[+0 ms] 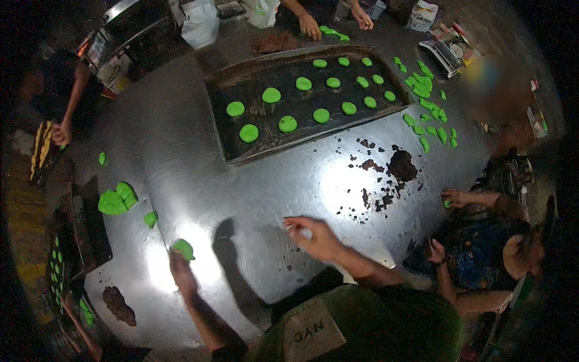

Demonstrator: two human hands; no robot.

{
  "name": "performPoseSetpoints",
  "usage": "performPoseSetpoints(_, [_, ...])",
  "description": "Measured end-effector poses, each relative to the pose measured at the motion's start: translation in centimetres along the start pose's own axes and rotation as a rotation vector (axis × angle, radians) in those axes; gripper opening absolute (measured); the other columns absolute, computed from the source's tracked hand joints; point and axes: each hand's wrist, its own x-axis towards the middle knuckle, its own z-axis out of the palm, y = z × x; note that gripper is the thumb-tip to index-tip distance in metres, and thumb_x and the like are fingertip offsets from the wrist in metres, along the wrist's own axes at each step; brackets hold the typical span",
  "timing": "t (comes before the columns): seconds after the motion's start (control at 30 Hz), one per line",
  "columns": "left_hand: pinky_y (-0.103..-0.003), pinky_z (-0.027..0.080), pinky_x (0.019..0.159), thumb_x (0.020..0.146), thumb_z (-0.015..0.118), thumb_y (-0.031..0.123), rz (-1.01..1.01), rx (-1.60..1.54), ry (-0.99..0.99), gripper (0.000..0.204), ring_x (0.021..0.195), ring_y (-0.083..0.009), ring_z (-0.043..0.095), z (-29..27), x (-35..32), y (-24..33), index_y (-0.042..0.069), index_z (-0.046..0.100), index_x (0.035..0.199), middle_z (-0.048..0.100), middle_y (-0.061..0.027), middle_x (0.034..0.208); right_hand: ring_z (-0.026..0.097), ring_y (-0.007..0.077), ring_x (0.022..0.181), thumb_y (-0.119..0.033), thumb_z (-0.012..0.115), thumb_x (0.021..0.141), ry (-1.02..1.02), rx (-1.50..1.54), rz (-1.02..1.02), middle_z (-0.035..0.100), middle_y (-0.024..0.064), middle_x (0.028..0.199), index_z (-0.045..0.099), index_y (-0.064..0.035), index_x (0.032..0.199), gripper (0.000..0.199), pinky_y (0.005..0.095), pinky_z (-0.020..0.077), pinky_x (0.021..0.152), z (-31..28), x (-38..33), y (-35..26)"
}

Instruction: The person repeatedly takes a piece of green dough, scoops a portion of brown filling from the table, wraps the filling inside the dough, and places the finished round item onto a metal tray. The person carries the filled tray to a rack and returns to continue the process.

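My left hand [181, 273] reaches out over the shiny metal table [253, 199] and pinches a flattened piece of green dough [183, 248] at its fingertips. To its right, my right hand [316, 237] rests low over the table with its fingers closed around a small white object [303, 233]; what that object is I cannot make out. A bigger lump of green dough [114, 201] and a small green piece [151, 218] lie to the left of my left hand.
A dark baking tray [241, 154] at the far middle holds several green dough discs [287, 123]. Brown filling [401, 165] and crumbs lie at right, green pieces [431, 114] beyond. Other people's hands work at the right [457, 196], top [310, 27] and left [60, 134].
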Motion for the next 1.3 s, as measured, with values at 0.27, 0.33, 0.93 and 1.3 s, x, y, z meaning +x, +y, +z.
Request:
performPoseSetpoints(0.27, [-0.031, 0.045, 0.089, 0.103, 0.045, 0.033, 0.293, -0.15, -0.525, 0.038, 0.101, -0.0188, 0.058, 8.7, -20.6, 10.4, -0.001, 0.059, 0.113, 0.061, -0.0094, 0.104, 0.062, 0.0276, 0.107, -0.008, 0.071, 0.084, 0.101, 0.044, -0.655, 0.059, 0.0169, 0.118, 0.059, 0.0008, 0.12, 0.039, 0.0348, 0.0537, 0.083, 3.4, -11.4, -9.7])
performPoseSetpoints(0.33, [-0.034, 0.044, 0.092, 0.103, 0.041, 0.039, 0.547, -0.17, -0.069, 0.045, 0.106, -0.0229, 0.057, 10.0, -22.7, 11.7, -0.001, 0.059, 0.11, 0.059, -0.0109, 0.102, 0.063, 0.0296, 0.105, -0.005, 0.071, 0.083, 0.183, 0.021, -0.719, 0.061, 0.017, 0.114, 0.061, 0.0025, 0.115, 0.035, 0.0361, 0.0537, 0.083, 3.9, -13.3, -11.0])
performPoseSetpoints(0.93, [-0.025, 0.04, 0.051, 0.1, 0.037, 0.056, 0.135, -0.34, -0.119, 0.058, 0.056, -0.0115, 0.044, 14.7, -24.2, 10.3, 0.004, 0.05, 0.08, 0.045, -0.0016, 0.066, 0.053, 0.0259, 0.046, -0.022, 0.069, 0.089, 0.156, -0.039, -0.6, 0.053, 0.0147, 0.06, 0.055, 0.0002, 0.077, 0.029, 0.0365, 0.0413, 0.047, 1.6, -16.2, -10.2])
performPoseSetpoints(1.3, [-0.04, 0.047, 0.097, 0.104, 0.046, 0.026, -0.396, -0.306, -0.466, 0.039, 0.11, -0.0258, 0.058, 24.2, -17.7, -0.4, -0.003, 0.051, 0.129, 0.058, -0.0152, 0.122, 0.039, 0.0388, 0.133, 0.005, 0.053, 0.078, -0.158, -0.37, -0.376, 0.042, 0.0273, 0.141, 0.046, 0.0016, 0.135, 0.058, 0.0425, 0.0373, 0.11, -5.1, -10.0, 7.7])
